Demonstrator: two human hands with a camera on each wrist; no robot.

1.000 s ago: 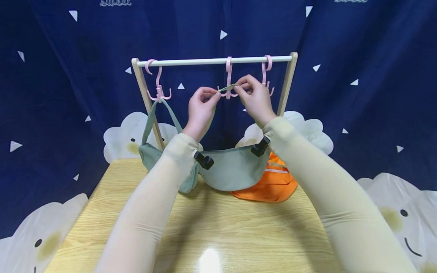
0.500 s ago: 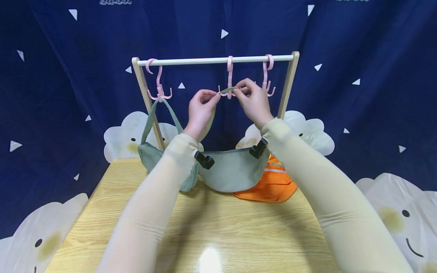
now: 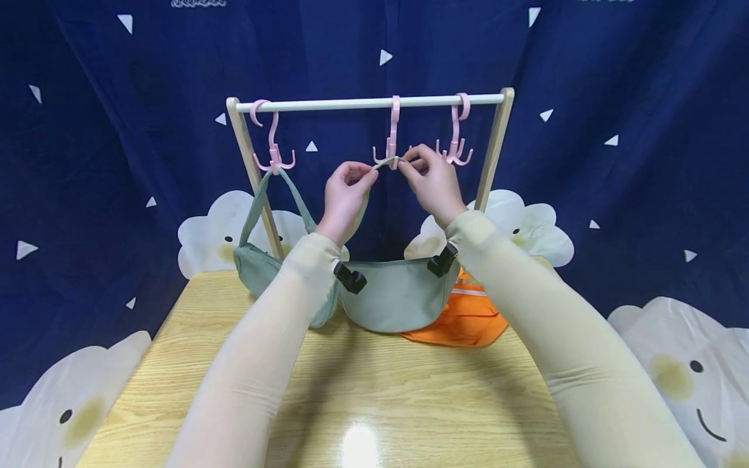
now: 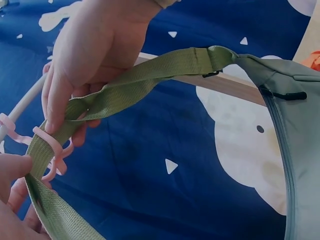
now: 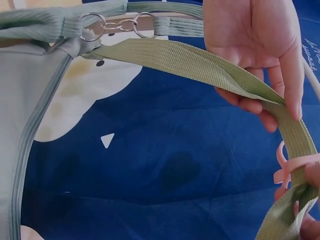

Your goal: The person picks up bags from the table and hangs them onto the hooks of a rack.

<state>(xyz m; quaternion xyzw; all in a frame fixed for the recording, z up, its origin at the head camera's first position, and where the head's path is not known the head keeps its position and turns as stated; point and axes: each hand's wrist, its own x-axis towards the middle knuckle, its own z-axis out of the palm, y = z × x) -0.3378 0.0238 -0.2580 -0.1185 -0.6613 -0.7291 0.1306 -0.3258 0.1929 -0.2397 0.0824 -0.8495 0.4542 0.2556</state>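
Observation:
My left hand (image 3: 345,198) and my right hand (image 3: 434,185) pinch the webbing strap of a grey-green waist bag (image 3: 398,296) between thumb and fingers. The olive-green strap (image 4: 135,90) arches between them at the middle pink hook (image 3: 393,133). In both wrist views a pink prong (image 4: 49,139) crosses in front of the strap, between the two hands. Below my wrists hangs the bag, its zip edge upward. The right wrist view shows my left hand (image 5: 255,40) with the strap across its fingers. My right hand (image 5: 312,190) is partly cut off there.
A white rail (image 3: 328,104) on wooden legs carries the pink hooks. A green shoulder bag (image 3: 254,266) hangs from the left hook, partly behind my left arm. An orange bag (image 3: 468,318) stands at the right, below the right pink hook (image 3: 455,133). Underneath is a wooden table (image 3: 421,396).
Both hands have come down a little with the strap. The strap's middle, earlier higher across the hook, now sits lower at the prong. The bag has barely shifted.

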